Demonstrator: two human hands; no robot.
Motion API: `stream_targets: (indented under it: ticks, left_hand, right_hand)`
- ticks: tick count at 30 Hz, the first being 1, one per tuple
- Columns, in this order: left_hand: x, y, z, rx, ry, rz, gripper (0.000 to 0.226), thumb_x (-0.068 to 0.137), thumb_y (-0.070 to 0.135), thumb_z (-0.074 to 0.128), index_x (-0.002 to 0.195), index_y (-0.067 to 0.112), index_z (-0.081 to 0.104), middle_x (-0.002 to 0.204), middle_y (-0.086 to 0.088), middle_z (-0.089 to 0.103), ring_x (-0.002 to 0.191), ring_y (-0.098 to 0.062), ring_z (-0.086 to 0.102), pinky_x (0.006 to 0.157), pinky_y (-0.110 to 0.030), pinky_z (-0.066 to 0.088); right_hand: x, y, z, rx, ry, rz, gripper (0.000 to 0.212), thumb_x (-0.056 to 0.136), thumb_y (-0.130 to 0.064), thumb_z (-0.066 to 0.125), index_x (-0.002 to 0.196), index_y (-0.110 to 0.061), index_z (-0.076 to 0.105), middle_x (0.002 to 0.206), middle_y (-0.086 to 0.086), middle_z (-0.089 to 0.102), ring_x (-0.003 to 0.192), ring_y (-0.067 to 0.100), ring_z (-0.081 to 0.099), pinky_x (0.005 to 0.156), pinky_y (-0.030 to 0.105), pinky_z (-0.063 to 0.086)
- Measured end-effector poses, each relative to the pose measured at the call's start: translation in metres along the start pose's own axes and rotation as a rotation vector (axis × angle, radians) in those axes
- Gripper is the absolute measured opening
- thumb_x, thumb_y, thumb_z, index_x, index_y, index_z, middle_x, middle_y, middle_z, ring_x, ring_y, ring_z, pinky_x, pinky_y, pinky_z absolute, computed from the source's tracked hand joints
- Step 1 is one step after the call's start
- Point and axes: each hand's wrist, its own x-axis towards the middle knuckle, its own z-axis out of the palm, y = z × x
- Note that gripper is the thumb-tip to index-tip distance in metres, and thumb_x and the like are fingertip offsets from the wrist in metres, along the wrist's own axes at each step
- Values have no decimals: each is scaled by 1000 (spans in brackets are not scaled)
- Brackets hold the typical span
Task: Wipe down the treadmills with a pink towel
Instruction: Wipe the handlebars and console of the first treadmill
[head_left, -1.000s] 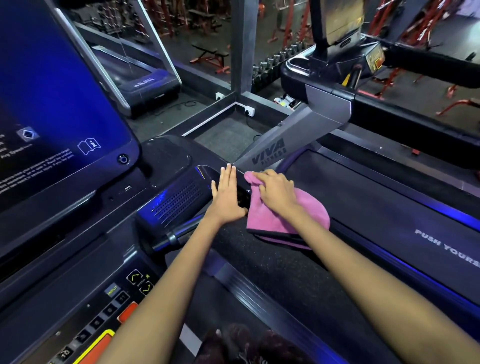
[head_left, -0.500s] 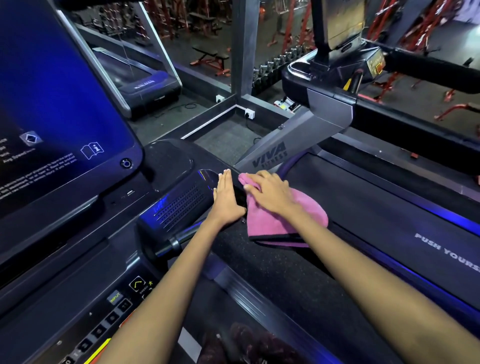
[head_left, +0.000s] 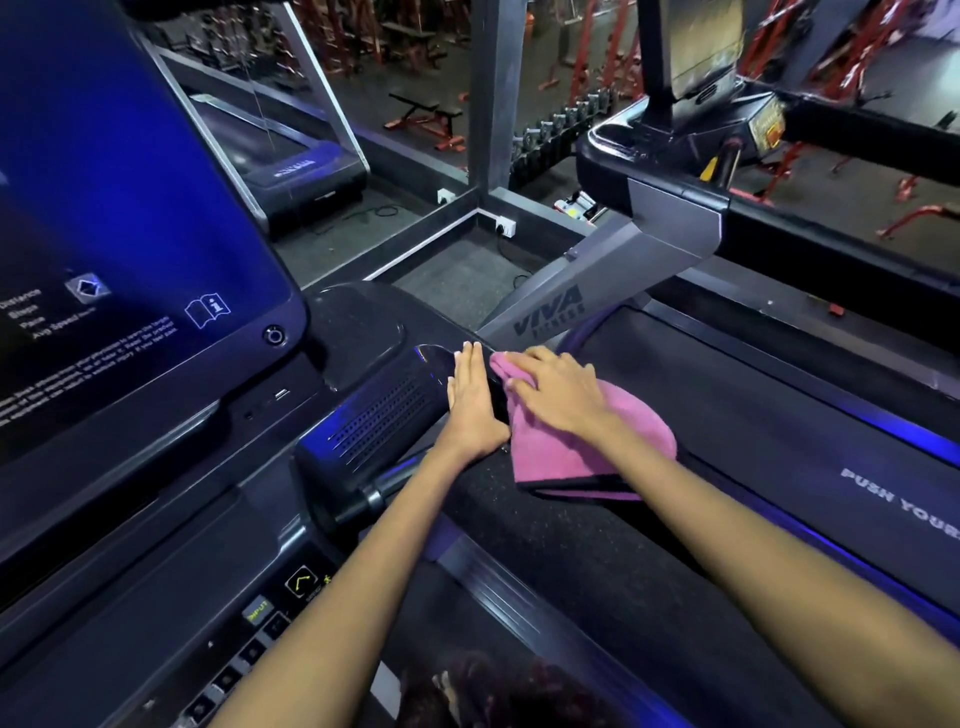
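Observation:
A pink towel (head_left: 587, 457) lies folded on the black handrail (head_left: 545, 525) of the treadmill, close to the glossy black console housing (head_left: 384, 410). My right hand (head_left: 558, 392) presses flat on the towel with fingers spread toward its far corner. My left hand (head_left: 470, 400) rests flat on the housing just left of the towel, fingers straight and together. The hands almost touch. The neighbouring treadmill's belt (head_left: 779, 415) runs to the right, under the towel's edge.
A large blue touchscreen (head_left: 119, 249) fills the left. Console buttons (head_left: 260, 613) sit at the lower left. A grey upright marked VIVA (head_left: 587, 296) rises behind the hands to another console (head_left: 675, 140). Gym benches and weight racks stand beyond the glass.
My right hand has slid the towel a little left and forward, toward my left hand. The left hand stays flat in place on the housing.

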Motion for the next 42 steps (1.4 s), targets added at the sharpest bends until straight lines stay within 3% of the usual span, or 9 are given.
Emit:
stream_targets:
  ticks: [3, 7, 11, 14, 17, 23, 31, 39, 42]
  left_hand:
    - [1, -1, 0, 2, 21, -10, 96, 72, -9, 52, 147, 3, -6, 157, -9, -11, 144, -21, -14, 114, -36, -9]
    - [0, -1, 1, 10, 27, -7, 101, 70, -10, 57, 147, 3, -7, 157, -9, -12, 144, -22, -16, 113, -35, -11]
    - [1, -3, 2, 54, 24, -4, 106, 71, -4, 65, 147, 3, -7, 157, -9, -12, 144, -23, -16, 113, -36, -11]
    - [3, -3, 2, 69, 26, -32, 107, 71, -3, 66, 147, 4, -8, 157, -7, -11, 144, -22, -14, 113, -35, -9]
    - [3, -2, 1, 35, 26, -78, 103, 73, -4, 66, 146, 0, -7, 157, -9, -9, 145, -22, -9, 117, -34, -3]
    - [4, -2, 1, 5, 70, -134, 111, 67, -5, 73, 146, -1, -4, 157, -13, -8, 145, -21, -7, 111, -18, 0]
    - [2, 3, -1, -3, 116, -155, 100, 74, 0, 70, 146, -2, 1, 156, -16, -5, 145, -24, -7, 111, -18, -3]
    - [0, 4, 1, 0, 173, -159, 100, 70, -10, 65, 147, 0, 2, 156, -15, -4, 144, -23, -9, 110, -18, -3]
    - [-2, 6, 2, 4, 199, -157, 98, 70, 7, 65, 146, -1, 4, 156, -15, -2, 145, -25, -9, 114, -24, -2]
  right_hand:
    - [-11, -11, 12, -179, 53, 97, 67, 84, -68, 39, 142, -36, 29, 143, -3, 37, 117, 34, 45, 93, 51, 36]
    - [-11, -18, 19, -215, 120, 101, 62, 86, -48, 50, 142, -33, 27, 140, 1, 38, 113, 34, 45, 90, 49, 37]
    - [-14, 17, 11, -142, 42, -156, 56, 90, -33, 47, 143, -38, 29, 147, -6, 31, 116, 28, 40, 93, 47, 40]
    - [3, 35, 4, 32, 17, -189, 51, 89, -23, 47, 138, -35, 42, 144, 0, 31, 114, 31, 43, 93, 47, 43]
    - [25, 18, -1, 60, 10, -208, 46, 89, -21, 48, 133, -33, 48, 132, 8, 34, 110, 33, 46, 91, 48, 44]
    - [16, 30, -3, -126, -9, -484, 47, 91, -31, 48, 137, -37, 42, 125, 3, 37, 109, 23, 39, 87, 42, 41]
    - [44, 3, -1, 72, 15, -308, 36, 94, -31, 48, 130, -32, 48, 115, 7, 40, 109, 29, 43, 88, 48, 41]
    - [21, 26, 3, -19, -51, -387, 49, 95, -48, 38, 143, -40, 30, 136, 2, 29, 119, 28, 32, 96, 53, 34]
    - [35, 22, 2, 37, -64, -363, 45, 97, -43, 39, 141, -41, 33, 129, 4, 32, 116, 27, 36, 94, 52, 38]
